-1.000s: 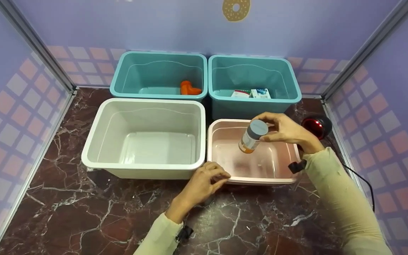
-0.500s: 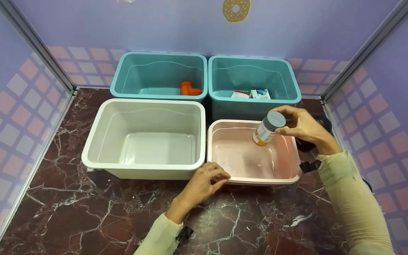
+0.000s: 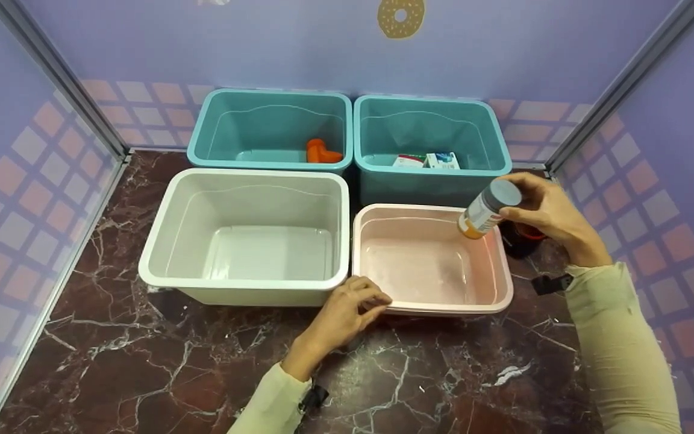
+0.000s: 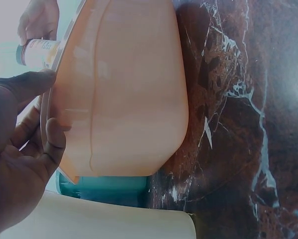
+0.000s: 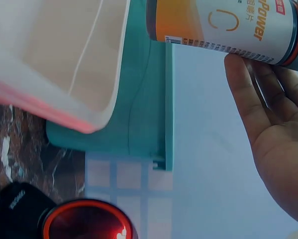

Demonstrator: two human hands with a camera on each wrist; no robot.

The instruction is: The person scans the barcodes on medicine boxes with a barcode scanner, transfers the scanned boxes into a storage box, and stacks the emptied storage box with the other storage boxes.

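My right hand (image 3: pixel 558 214) pinches a pill bottle (image 3: pixel 478 218) around its grey cap, tilted above the right side of the pink bin (image 3: pixel 443 307). The bottle has a white and orange label; its barcode strip shows in the right wrist view, on the side toward the scanner. Below it in that view, a black barcode scanner (image 5: pixel 86 221) glows red; in the head view the right hand and bin partly hide it. At the bin's near left corner, my left hand (image 3: pixel 341 310) grips the rim, fingertips (image 4: pixel 54 132) against the outer wall.
A white bin (image 3: pixel 244 283) stands left of the pink one. Behind are two teal bins: the left teal bin (image 3: pixel 268 163) holds an orange pipe-shaped piece (image 3: pixel 323 152), the right teal bin (image 3: pixel 434 170) small medicine boxes (image 3: pixel 441 160). Purple walls enclose the marble-patterned table (image 3: pixel 142 361).
My right hand has carried the bottle rightward and slightly back, from over the pink bin's middle to its right rim near the scanner. The left hand has stayed on the rim.
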